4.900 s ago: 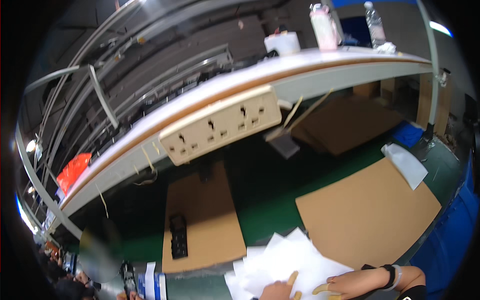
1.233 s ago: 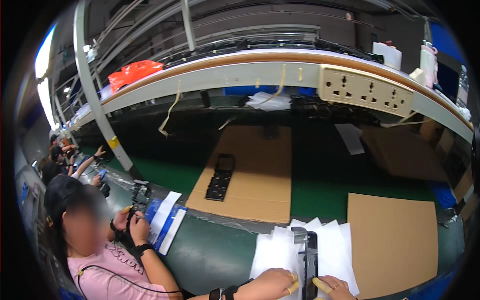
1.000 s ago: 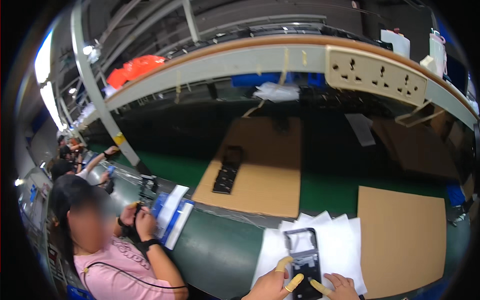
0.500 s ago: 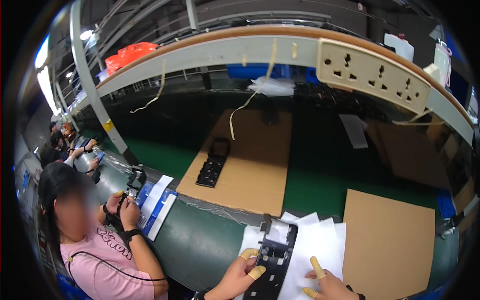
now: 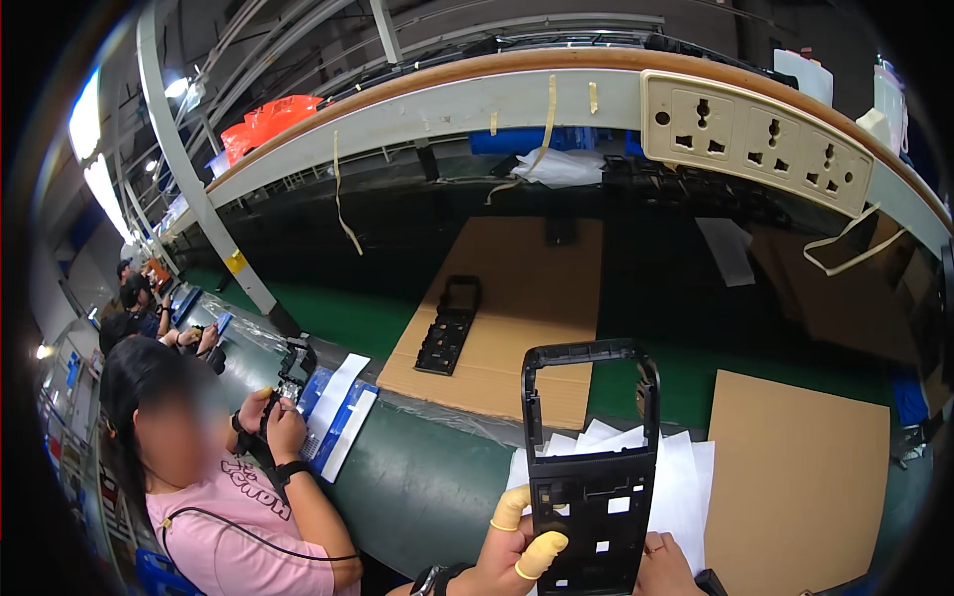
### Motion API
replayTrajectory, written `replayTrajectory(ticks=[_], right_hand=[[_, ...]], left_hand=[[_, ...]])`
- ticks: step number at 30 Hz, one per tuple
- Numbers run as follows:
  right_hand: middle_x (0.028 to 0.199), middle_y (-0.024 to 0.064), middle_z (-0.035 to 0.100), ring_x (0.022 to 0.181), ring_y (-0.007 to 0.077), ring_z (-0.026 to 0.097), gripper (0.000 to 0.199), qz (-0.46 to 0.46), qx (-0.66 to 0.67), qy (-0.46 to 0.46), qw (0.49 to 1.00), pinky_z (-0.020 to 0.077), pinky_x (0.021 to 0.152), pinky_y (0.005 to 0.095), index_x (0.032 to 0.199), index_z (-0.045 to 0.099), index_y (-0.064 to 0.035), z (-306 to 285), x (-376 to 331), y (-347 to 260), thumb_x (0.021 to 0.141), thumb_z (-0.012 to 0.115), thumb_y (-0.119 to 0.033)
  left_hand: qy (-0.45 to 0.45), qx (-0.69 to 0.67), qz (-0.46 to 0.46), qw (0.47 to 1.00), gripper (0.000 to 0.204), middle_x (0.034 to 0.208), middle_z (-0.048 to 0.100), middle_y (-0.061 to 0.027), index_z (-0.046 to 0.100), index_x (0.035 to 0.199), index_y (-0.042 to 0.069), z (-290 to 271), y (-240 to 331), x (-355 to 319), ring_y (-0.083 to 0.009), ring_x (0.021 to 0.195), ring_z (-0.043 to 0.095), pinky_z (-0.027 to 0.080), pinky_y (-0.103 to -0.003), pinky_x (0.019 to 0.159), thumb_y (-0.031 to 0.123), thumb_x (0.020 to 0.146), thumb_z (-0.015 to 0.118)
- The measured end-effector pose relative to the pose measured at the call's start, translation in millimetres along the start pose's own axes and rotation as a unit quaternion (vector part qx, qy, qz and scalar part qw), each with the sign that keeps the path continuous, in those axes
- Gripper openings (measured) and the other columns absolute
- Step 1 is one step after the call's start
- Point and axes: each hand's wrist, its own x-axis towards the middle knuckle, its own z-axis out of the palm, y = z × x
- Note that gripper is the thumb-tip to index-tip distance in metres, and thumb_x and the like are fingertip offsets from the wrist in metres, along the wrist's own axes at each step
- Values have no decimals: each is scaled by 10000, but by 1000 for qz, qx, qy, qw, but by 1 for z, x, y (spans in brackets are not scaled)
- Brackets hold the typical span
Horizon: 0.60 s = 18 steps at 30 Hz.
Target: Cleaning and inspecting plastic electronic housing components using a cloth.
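Note:
A black plastic frame (image 5: 594,526) with a large rectangular opening at its top end stands raised in front of me, over the white sheets. My left hand (image 5: 512,556) grips its left edge, with yellow finger cots on thumb and index finger. By the frame's lower right edge is my right hand (image 5: 666,568), its fingertips hidden behind the part, so its hold cannot be made out. White sheets (image 5: 686,467) lie fanned on the bench under the frame. A similar black frame (image 5: 445,338) rests on a cardboard sheet (image 5: 537,288) farther off.
To the left, a person in pink (image 5: 238,507) handles a black part beside a blue-and-white pad (image 5: 338,417). Another cardboard sheet (image 5: 805,477) lies at right. A shelf rail with a socket strip (image 5: 755,139) crosses above the bench; yellowish tape strips (image 5: 343,194) hang from it.
The black frame has been lifted off the white sheets and tipped up, its opening now standing high. My right hand has moved from beside it to its lower right edge.

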Motion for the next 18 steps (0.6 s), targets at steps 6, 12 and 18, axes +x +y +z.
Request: replayTrajectory(ticks=[6,12,18], right_hand=[[1078,245,478,977,381,453,190,9,9,6,1000,391,872,410,724,573,83,5,-6,1,599,633,-47],[1074,246,478,974,380,454,207,7,8,-9,1000,391,868,409,726,572,81,7,2,-3,605,647,-71],[1055,232,474,965,371,451,449,17,36,-17,999,388,863,410,1097,493,59,-7,9,-5,703,637,-102]], left_hand=[[33,-19,21,999,509,1094,505,-88,290,1247,25,8,4,1,-115,907,507,398,-265,817,38,819,564],[-16,24,-10,1000,517,1152,490,-112,239,1305,17,-6,7,5,-135,968,502,400,-286,848,48,863,507],[-194,164,-262,931,466,1087,558,-119,270,1344,-2,-31,-56,27,-158,981,514,386,-264,878,163,939,429]])
